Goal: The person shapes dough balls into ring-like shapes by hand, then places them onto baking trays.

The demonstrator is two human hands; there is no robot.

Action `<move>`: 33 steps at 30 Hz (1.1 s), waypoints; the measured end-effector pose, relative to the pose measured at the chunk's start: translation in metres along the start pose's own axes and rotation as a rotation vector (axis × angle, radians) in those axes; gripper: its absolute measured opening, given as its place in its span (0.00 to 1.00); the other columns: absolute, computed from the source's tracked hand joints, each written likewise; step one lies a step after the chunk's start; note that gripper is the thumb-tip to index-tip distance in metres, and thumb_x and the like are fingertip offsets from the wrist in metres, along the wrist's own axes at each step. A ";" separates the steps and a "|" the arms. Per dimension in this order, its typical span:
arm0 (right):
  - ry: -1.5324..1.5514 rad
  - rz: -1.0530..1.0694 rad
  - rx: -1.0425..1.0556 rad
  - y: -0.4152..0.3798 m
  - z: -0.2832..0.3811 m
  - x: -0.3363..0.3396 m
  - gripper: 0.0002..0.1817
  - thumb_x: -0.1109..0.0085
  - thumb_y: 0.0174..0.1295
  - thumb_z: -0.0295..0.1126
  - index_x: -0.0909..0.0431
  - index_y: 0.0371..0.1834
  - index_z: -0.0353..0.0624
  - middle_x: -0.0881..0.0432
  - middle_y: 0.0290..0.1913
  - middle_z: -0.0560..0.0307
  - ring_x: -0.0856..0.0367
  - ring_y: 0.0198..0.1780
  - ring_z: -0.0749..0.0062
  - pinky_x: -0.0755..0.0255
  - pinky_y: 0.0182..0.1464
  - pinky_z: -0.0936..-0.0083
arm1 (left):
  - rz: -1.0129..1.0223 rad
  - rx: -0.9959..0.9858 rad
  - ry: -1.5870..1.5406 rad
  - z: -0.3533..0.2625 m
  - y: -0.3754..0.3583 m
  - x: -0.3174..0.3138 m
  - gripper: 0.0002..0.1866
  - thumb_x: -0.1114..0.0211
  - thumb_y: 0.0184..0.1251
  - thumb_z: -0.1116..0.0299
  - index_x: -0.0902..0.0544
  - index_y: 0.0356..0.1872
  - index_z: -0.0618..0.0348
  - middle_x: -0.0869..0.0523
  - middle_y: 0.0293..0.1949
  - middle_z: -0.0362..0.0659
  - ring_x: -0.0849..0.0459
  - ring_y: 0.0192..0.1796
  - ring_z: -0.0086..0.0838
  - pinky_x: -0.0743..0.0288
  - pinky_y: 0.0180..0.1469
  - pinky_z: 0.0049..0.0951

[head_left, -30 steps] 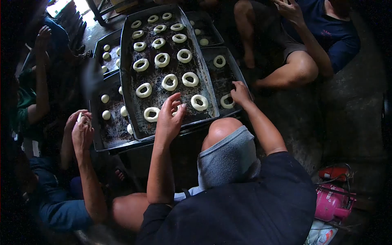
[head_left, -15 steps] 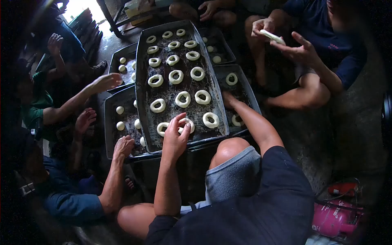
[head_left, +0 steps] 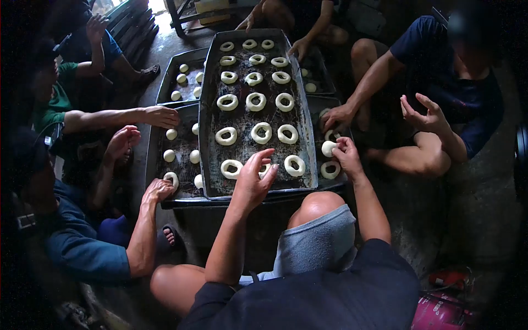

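Observation:
My left hand (head_left: 254, 181) is raised over the near edge of the long metal tray (head_left: 203, 159), fingers apart and empty, partly covering a dough ring. Rows of pale dough rings (head_left: 261, 133) lie on this tray. At its right, my right hand (head_left: 347, 158) pinches a round dough ball (head_left: 329, 148) above a lower tray. A dough ring (head_left: 330, 170) rests just below that hand. Another ring, partly hidden, lies beyond the ball, close to a co-worker's hand.
On the left, a co-worker's hand (head_left: 159, 190) touches a dough ring and another hand (head_left: 161, 116) reaches over dough balls (head_left: 169, 155). A person sits at the right. Someone's hands touch the long tray's far end. A pink object (head_left: 440, 312) stands at the lower right.
My right hand has come back from deeper in the right tray and now holds a dough ball. The right co-worker's ring has left their hands; one hand reaches down to the tray.

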State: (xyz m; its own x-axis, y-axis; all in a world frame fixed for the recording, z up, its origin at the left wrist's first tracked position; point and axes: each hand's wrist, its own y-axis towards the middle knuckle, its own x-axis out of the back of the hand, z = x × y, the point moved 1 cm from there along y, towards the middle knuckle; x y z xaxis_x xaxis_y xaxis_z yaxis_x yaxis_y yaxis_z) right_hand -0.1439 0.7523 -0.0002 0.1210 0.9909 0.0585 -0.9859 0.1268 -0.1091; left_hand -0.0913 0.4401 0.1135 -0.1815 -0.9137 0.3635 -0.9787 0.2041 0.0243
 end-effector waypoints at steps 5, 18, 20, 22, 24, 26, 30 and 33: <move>0.199 0.509 0.001 -0.067 0.108 -0.054 0.17 0.42 0.61 0.26 0.29 0.53 0.33 0.26 0.48 0.57 0.22 0.48 0.74 0.26 0.52 0.75 | 0.129 -0.132 -0.089 -0.007 -0.008 -0.020 0.25 0.36 0.65 0.69 0.31 0.62 0.62 0.23 0.55 0.50 0.20 0.53 0.32 0.27 0.59 0.34; 0.216 0.696 0.064 -0.172 0.141 -0.081 0.20 0.38 0.58 0.20 0.29 0.54 0.30 0.37 0.57 0.57 0.27 0.58 0.72 0.29 0.62 0.76 | 0.222 0.012 -0.742 -0.034 -0.099 -0.018 0.22 0.35 0.63 0.75 0.28 0.57 0.66 0.20 0.46 0.45 0.20 0.52 0.26 0.25 0.56 0.26; 0.249 0.653 0.085 -0.194 0.140 -0.085 0.18 0.39 0.57 0.19 0.28 0.51 0.29 0.36 0.55 0.58 0.26 0.57 0.73 0.28 0.60 0.78 | 0.197 -0.132 -0.501 -0.027 -0.112 -0.021 0.21 0.34 0.61 0.74 0.25 0.56 0.64 0.20 0.46 0.43 0.20 0.51 0.26 0.25 0.55 0.27; 0.183 0.626 0.140 -0.216 0.136 -0.085 0.16 0.39 0.56 0.18 0.27 0.49 0.30 0.35 0.54 0.58 0.26 0.55 0.75 0.28 0.58 0.79 | 0.159 -0.235 -0.395 -0.022 -0.128 -0.022 0.21 0.30 0.57 0.73 0.23 0.52 0.64 0.19 0.45 0.44 0.19 0.48 0.28 0.25 0.52 0.28; 0.122 0.594 0.201 -0.236 0.122 -0.088 0.15 0.39 0.54 0.17 0.26 0.46 0.30 0.35 0.54 0.58 0.26 0.53 0.77 0.27 0.56 0.81 | 0.160 -0.398 -0.148 -0.021 -0.146 -0.020 0.20 0.29 0.53 0.72 0.23 0.47 0.65 0.19 0.44 0.47 0.18 0.46 0.32 0.25 0.50 0.29; -0.005 0.542 0.373 -0.253 0.110 -0.091 0.13 0.37 0.47 0.17 0.23 0.39 0.33 0.31 0.49 0.57 0.26 0.49 0.77 0.27 0.49 0.80 | 0.120 -0.415 -0.114 -0.021 -0.167 -0.022 0.17 0.29 0.50 0.73 0.22 0.42 0.65 0.19 0.41 0.47 0.17 0.43 0.33 0.24 0.48 0.28; -0.406 0.416 0.633 -0.294 0.094 -0.098 0.14 0.34 0.40 0.22 0.22 0.33 0.37 0.29 0.44 0.57 0.26 0.48 0.72 0.31 0.51 0.71 | 0.104 -0.388 -0.033 0.005 -0.200 -0.035 0.13 0.32 0.48 0.75 0.22 0.37 0.65 0.18 0.35 0.46 0.17 0.37 0.32 0.24 0.42 0.30; -0.451 0.357 0.760 -0.324 0.060 -0.112 0.14 0.33 0.41 0.31 0.23 0.32 0.43 0.25 0.41 0.62 0.26 0.49 0.67 0.51 0.67 0.55 | 0.072 -0.255 -0.121 0.040 -0.228 -0.050 0.11 0.34 0.48 0.75 0.22 0.35 0.64 0.18 0.33 0.45 0.18 0.35 0.31 0.24 0.39 0.30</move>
State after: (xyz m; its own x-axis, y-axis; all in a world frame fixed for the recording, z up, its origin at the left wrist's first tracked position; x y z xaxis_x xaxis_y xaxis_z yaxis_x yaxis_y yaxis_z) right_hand 0.1548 0.5974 0.0885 -0.1013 0.8349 0.5410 -0.7862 -0.4004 0.4706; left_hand 0.1372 0.4251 0.0522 -0.2747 -0.9259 0.2592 -0.9099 0.3375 0.2413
